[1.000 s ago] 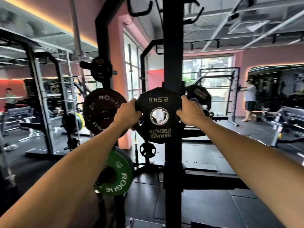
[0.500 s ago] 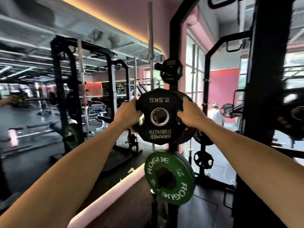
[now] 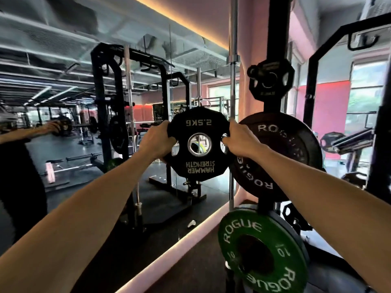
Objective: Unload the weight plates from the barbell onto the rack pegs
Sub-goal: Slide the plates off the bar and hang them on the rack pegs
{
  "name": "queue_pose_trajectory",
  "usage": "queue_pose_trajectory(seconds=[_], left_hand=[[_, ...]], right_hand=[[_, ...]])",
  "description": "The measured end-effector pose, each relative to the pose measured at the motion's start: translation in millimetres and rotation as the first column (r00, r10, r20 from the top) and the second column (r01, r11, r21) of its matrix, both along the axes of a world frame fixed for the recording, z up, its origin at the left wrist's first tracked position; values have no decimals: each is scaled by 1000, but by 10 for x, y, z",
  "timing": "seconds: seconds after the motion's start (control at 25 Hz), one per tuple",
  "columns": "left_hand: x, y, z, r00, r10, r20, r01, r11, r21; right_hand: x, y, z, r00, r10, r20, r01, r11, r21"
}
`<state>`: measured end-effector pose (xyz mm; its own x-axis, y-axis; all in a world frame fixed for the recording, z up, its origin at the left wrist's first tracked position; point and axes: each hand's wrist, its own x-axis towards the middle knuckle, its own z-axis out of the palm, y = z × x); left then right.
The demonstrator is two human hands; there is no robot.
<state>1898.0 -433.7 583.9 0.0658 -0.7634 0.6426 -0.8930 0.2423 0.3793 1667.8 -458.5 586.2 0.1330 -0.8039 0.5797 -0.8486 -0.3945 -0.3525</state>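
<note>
I hold a small black 2.5 kg plate (image 3: pixel 198 163) marked Hammer Strength upside down, out at arm's length in the air. My left hand (image 3: pixel 157 140) grips its left edge and my right hand (image 3: pixel 240 140) grips its right edge through a grip hole. Just right of it, the black rack upright (image 3: pixel 277 34) carries a large black Rogue plate (image 3: pixel 283 153), a green 10 kg Rogue plate (image 3: pixel 264 250) below it, and a small black plate (image 3: pixel 270 78) on a peg higher up. No barbell sleeve is near my hands.
A wall mirror (image 3: pixel 84 123) fills the left side and reflects racks, a barbell on the floor and my own arm. A vertical steel bar (image 3: pixel 232 60) stands beside the upright. A lit pink ledge (image 3: pixel 190 235) runs along the mirror's base.
My view has swung further left while the plate stayed in both hands. The rack upright with its plates now sits right of the held plate, no longer behind it.
</note>
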Motion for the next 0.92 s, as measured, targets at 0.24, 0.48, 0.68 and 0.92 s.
queue_pose_trajectory(seconds=[0.24,0.48,0.68,0.92], left_hand=[[177,-706,80,996,-73,53,74,997,-19],[-67,-1462,145,956,-286,71,288,958,-21],[-459,-1911,262,858,-503,108,508,861,-23],[-852,-2158,530,765,-635,104,642,764,-60]], right_hand=[[129,-385,58,997,-73,-2,73,997,-2],[-35,-584,111,959,-282,18,282,959,-20],[-250,-609,177,880,-472,48,474,879,-49],[-481,-556,425,801,-593,79,598,799,-62]])
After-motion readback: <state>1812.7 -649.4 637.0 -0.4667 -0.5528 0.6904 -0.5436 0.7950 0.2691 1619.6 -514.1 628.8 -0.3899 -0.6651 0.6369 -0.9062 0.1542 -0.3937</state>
